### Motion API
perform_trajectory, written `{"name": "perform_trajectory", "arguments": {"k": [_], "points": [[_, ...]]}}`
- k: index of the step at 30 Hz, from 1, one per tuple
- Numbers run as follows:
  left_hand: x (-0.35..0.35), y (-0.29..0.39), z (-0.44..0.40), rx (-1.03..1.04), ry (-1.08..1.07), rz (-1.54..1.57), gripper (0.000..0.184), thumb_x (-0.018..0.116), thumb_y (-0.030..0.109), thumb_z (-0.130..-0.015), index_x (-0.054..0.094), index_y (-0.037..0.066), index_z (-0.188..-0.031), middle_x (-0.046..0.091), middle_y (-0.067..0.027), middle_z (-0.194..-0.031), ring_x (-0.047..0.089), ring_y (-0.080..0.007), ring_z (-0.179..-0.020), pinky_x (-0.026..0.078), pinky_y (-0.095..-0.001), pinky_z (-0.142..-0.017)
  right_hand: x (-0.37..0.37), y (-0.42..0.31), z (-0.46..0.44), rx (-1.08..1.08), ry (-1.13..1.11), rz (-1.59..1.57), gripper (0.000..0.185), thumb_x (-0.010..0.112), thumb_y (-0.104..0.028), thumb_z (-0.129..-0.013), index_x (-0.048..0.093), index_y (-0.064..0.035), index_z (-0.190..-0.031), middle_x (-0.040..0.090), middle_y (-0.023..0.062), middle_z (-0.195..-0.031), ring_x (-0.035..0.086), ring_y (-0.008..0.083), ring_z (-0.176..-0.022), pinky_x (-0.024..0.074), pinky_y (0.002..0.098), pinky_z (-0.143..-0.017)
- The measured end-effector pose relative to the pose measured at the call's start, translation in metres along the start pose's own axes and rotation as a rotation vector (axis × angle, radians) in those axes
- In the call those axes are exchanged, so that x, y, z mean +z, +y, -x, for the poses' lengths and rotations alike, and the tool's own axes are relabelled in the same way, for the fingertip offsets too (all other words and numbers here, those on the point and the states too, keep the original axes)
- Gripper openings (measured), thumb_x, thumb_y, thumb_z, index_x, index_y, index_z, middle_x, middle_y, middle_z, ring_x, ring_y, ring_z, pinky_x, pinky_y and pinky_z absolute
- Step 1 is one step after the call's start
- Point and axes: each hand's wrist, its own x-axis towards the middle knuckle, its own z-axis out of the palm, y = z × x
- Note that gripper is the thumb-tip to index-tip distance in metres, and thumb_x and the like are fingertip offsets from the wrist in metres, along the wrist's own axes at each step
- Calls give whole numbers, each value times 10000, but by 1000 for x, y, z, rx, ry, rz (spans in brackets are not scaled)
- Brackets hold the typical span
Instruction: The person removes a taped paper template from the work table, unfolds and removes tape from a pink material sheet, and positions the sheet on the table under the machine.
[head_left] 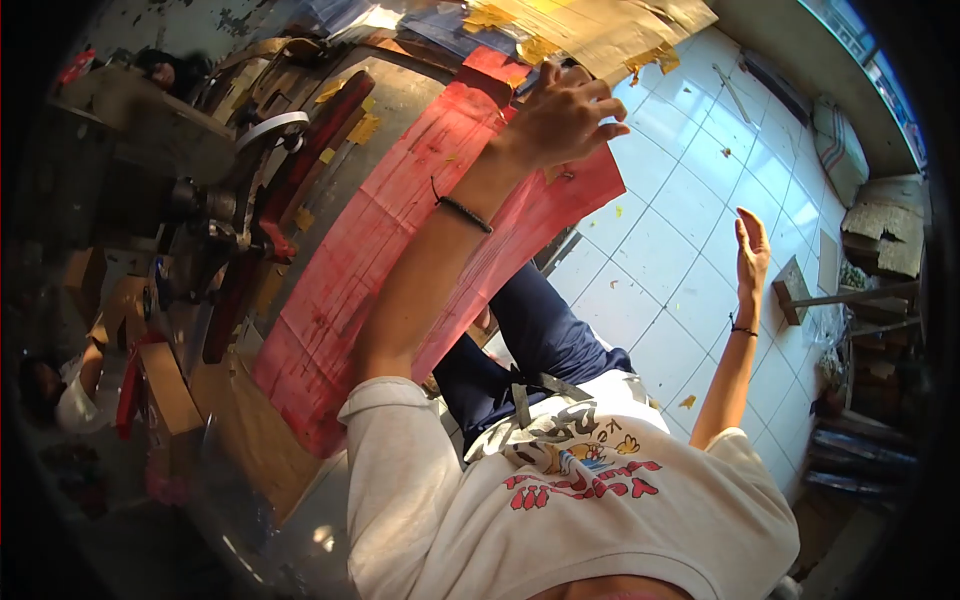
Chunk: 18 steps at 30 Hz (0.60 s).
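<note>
- Left hand point(560, 118): palm down, fingers loosely curled. The fingertips are partly hidden; whether they pinch, press or merely hover cannot be told.
- Below the left hand: a long, bright red, flexible-looking sheet with straight crease lines and dark streaks point(340, 270). It runs from under the fingers back along the left forearm to the left sleeve. A further red panel extends beneath the wrist and to its right; whether both form one piece cannot be told.
- Right hand point(752, 255): raised well to the right of the left hand, fingers extended, holding nothing. It is apart from the red sheet.
- Just beyond the left hand: a flat, tan cardboard-like piece with yellow tape along its edges point(610, 35). Contact with the fingers cannot be confirmed.
- Left of the left hand: a worn, grey-brown work surface point(405, 95), bearing the red sheet. At its far side from the hand stands a long, dark red bar point(340, 115), with a pale metal handwheel point(270, 124) farther left.
- Right of the left hand, at a lower level: a white tiled floor point(640, 240).
- Step in hand, as judged: one-handed handling or positioning of the red sheet at its far end.
- Next-move requirement, as judged: establish definite fingertip contact on the sheet edge, keep the creases aligned, and avoid catching the taped piece. Should two-handed control be required, bring the right hand to the sheet's right edge.
</note>
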Motion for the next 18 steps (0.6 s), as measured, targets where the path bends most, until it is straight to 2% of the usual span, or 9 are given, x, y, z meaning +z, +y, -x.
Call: {"name": "perform_trajectory", "arguments": {"k": [2, 4, 5, 7, 8, 12, 14, 16, 18], "points": [[-47, 7, -25, 142, 46, -153, 159, 632, 293, -874, 696, 148, -871, 629, 39, -799, 585, -175, -871, 366, -358, -832, 83, -70, -4, -80, -211, -147, 354, 574, -194, -947, 539, 5, -1238, 572, 91, -1253, 483, 167, -1225, 379, 284, -1021], [-128, 25, -54, 23, -65, -161, 197, 616, 281, -897, 688, 99, -911, 650, -3, -809, 614, -164, -796, 417, -323, -794, 150, -118, -9, -123, -431, -158, 444, 557, -236, -958, 459, 1, -1321, 538, 120, -1300, 469, 198, -1245, 353, 321, -1052], [-173, 40, -63, -17, -40, 81, 231, 570, 252, -930, 660, 42, -893, 643, -62, -768, 592, -194, -677, 421, -327, -676, 178, -117, -14, -132, -536, -242, 485, 558, -244, -958, 414, 0, -1351, 509, 132, -1329, 461, 207, -1254, 353, 333, -1054], [-249, 84, -59, -205, -34, 310, 255, 563, 243, -939, 648, 2, -926, 644, -88, -767, 588, -181, -638, 444, -308, -643, 221, -111, -21, -125, -689, -231, 555, 565, -234, -954, 329, -6, -1402, 434, 153, -1394, 442, 218, -1271, 355, 356, -1057], [-279, 110, -46, -353, -54, 289, 259, 601, 262, -913, 664, 19, -976, 652, -56, -807, 606, -138, -720, 465, -286, -728, 237, -115, -18, -135, -680, -386, 537, 596, -223, -937, 373, -9, -1376, 508, 129, -1325, 507, 191, -1190, 405, 336, -1003], [-337, 183, 34, -841, -108, 111, 275, 687, 160, -847, 641, -10, -1059, 655, -105, -769, 623, -127, -695, 486, -254, -648, 232, -114, -17, 61, -720, -357, 452, 640, -201, -909, 467, -13, -1282, 606, 71, -1169, 577, 122, -1019, 461, 278, -894], [-332, 211, 102, -1221, -53, 76, 399, 740, 170, -791, 611, 3, -1130, 664, -127, -861, 649, -178, -790, 506, -275, -728, 223, -124, -10, 111, -730, -410, 389, 626, -156, -912, 495, -24, -1254, 615, 51, -1132, 596, 100, -949, 488, 259, -819], [-302, 235, 166, -1329, -41, -107, 630, 795, 207, -719, 528, 36, -1263, 613, -165, -1113, 596, -236, -1049, 462, -346, -909, 210, -132, -2, 194, -780, -718, 378, 574, -146, -937, 475, -46, -1288, 605, 44, -1148, 611, 112, -927, 498, 264, -795], [-251, 258, 208, -1321, -72, -383, 941, 845, 295, -629, 363, 87, -1410, 387, -201, -1400, 372, -303, -1318, 295, -485, -1077, 197, -156, -2, 277, -746, -824, 382, 509, -153, -963, 436, -46, -1322, 593, 43, -1155, 626, 140, -926, 512, 271, -768]]}}
